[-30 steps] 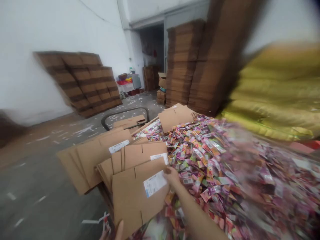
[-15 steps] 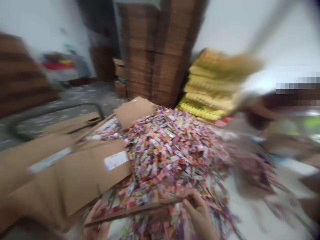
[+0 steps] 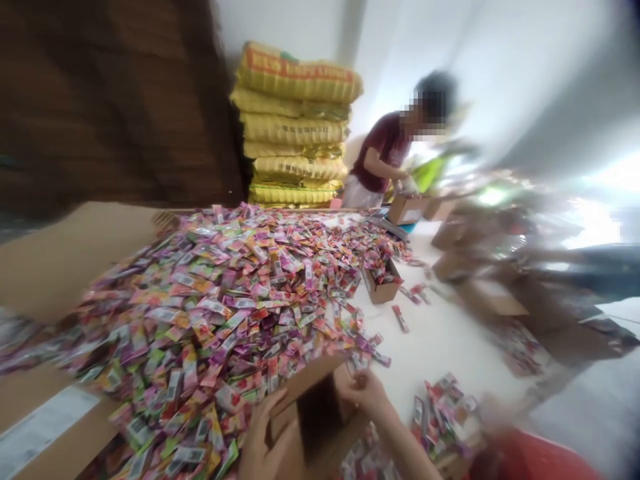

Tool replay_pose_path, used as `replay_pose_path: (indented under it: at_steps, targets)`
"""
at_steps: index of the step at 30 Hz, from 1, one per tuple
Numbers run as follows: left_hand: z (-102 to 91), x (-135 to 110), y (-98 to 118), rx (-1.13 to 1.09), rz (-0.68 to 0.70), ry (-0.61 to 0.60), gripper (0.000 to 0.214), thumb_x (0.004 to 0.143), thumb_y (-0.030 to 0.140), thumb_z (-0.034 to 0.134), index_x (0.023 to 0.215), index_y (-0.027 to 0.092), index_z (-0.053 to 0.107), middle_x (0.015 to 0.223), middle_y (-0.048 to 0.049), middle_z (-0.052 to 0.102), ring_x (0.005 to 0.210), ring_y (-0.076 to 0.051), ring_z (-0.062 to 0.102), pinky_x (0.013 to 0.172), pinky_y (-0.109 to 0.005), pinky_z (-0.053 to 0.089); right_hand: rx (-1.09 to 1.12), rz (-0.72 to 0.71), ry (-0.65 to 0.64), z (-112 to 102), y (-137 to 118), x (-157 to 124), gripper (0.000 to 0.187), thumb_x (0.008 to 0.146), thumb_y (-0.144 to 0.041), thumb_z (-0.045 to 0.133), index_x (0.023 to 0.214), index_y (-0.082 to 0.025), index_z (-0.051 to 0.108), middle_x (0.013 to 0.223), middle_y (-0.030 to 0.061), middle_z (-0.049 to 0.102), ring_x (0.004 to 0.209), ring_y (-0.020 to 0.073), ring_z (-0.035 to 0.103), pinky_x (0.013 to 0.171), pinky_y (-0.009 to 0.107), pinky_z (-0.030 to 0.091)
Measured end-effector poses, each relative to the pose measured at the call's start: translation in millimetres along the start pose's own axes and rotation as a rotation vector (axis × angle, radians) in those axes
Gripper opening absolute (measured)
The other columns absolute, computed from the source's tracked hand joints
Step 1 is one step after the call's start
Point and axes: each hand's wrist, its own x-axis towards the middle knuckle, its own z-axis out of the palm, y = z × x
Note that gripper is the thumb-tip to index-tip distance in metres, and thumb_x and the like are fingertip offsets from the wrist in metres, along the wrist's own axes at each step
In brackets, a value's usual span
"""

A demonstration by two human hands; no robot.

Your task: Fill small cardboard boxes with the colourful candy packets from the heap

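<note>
A small brown cardboard box [image 3: 323, 427] is between my two hands, low in the middle, tilted so that its dark inside shows. My left hand [image 3: 263, 433] grips its left side. On the opposite side, my right hand [image 3: 367, 393] is closed with its fingers at the rim. Beneath and behind the box spreads a large heap of small, colourful wrapped packets [image 3: 235, 287], mostly pink, purple and orange.
A packet-filled carton [image 3: 383, 287] stands on the white table [image 3: 400, 347]. Larger cardboard [image 3: 65, 260] borders the heap at left. Yellow sacks [image 3: 297, 133] are stacked behind. A co-worker [image 3: 385, 150] bends over a box [image 3: 404, 210]; another person's blurred arm [image 3: 595, 267] reaches in at right.
My view has swung to the right, bringing the co-worker and the packet-filled carton into sight. The cardboard in my hands was seen edge-on; now the box's open inside shows.
</note>
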Motion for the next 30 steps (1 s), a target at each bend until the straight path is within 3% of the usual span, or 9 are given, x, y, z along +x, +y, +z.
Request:
replay_pose_path:
  at_steps: [2,5,9,12,16,19,22,26,30]
  targets:
    - [-1.6,14,-5,0.028,-0.002,0.087,0.039,0.084,0.038,0.062,0.120,0.023,0.068,0.133,-0.0124,0.066,0.132,-0.032,0.055,0.117,-0.054,0.038,-0.193,-0.059,-0.012,5,-6,13,0.058,0.048,-0.028,0.087,0.103,-0.018,0.069,0.085,0.0060,0.073,0.083,0.0321,0.069,0.080,0.046,0.057]
    - [-7.2,32,-2,0.003,-0.024,0.114,0.036,0.080,0.033,0.060,0.112,0.022,0.072,0.125,-0.0117,0.070,0.124,-0.033,0.061,0.113,-0.052,0.044,-0.409,-0.420,0.017,2,-51,6,0.090,0.058,-0.029,0.087,0.141,-0.020,0.052,0.139,0.0173,0.058,0.129,0.0381,0.053,0.110,0.052,0.044]
    - [-5.2,36,-6,-0.068,-0.048,0.158,0.034,0.079,0.035,0.061,0.109,0.022,0.074,0.120,-0.0108,0.072,0.121,-0.033,0.062,0.112,-0.052,0.044,-0.671,-0.889,-0.393,-11,-106,-33,0.121,0.058,-0.059,0.089,0.159,-0.029,0.029,0.155,0.0143,0.044,0.145,0.0404,0.035,0.123,0.058,0.019]
    - [-11.3,33,-13,-0.103,-0.055,0.138,0.035,0.079,0.032,0.060,0.111,0.023,0.073,0.124,-0.0112,0.070,0.126,-0.033,0.059,0.113,-0.052,0.043,-0.685,-0.983,-0.462,-5,-98,-47,0.089,0.067,-0.062,0.086,0.144,-0.033,0.053,0.131,0.0083,0.065,0.124,0.0326,0.057,0.119,0.054,0.031]
    - [-51.4,33,-3,-0.065,-0.074,-0.249,0.058,0.075,0.020,0.062,0.132,0.030,0.065,0.148,-0.0075,0.057,0.143,-0.030,0.045,0.120,-0.048,0.036,-0.547,-0.984,-0.244,17,-49,-37,0.030,0.088,-0.039,0.073,0.117,-0.033,0.074,0.113,0.0065,0.070,0.110,0.0303,0.063,0.100,0.045,0.051]
    - [-71.7,38,23,0.111,-0.071,-0.419,0.043,0.087,0.030,0.055,0.128,0.037,0.067,0.155,-0.0021,0.050,0.147,-0.025,0.039,0.123,-0.047,0.030,-0.492,-0.919,-0.121,33,-26,-28,0.022,0.093,-0.030,0.065,0.112,-0.033,0.077,0.114,0.0047,0.068,0.112,0.0288,0.061,0.103,0.043,0.050]
    - [-49.7,41,56,0.495,0.116,-0.288,0.031,0.082,0.048,0.065,0.104,0.027,0.072,0.156,-0.0104,0.047,0.147,-0.033,0.037,0.124,-0.054,0.024,-0.515,-0.979,-0.070,45,-23,-24,0.024,0.094,-0.024,0.062,0.114,-0.029,0.076,0.114,0.0067,0.068,0.114,0.0267,0.057,0.111,0.049,0.044]
    - [10.4,40,89,0.906,0.250,-0.263,0.064,0.059,0.040,0.084,0.117,0.018,0.065,0.158,-0.0286,0.036,0.142,-0.054,0.033,0.117,-0.074,0.003,-0.577,-1.014,-0.118,49,-35,-28,0.029,0.096,-0.018,0.054,0.112,-0.024,0.076,0.122,0.0114,0.065,0.120,0.0276,0.053,0.112,0.055,0.041]
    - [28.7,49,102,0.905,0.293,-0.366,0.059,0.058,0.029,0.078,0.113,0.013,0.064,0.141,-0.0309,0.052,0.136,-0.049,0.042,0.118,-0.068,0.017,-0.449,-0.838,-0.243,14,-40,-18,0.028,0.096,-0.023,0.051,0.106,-0.026,0.078,0.122,0.0103,0.067,0.119,0.0278,0.057,0.108,0.051,0.046]
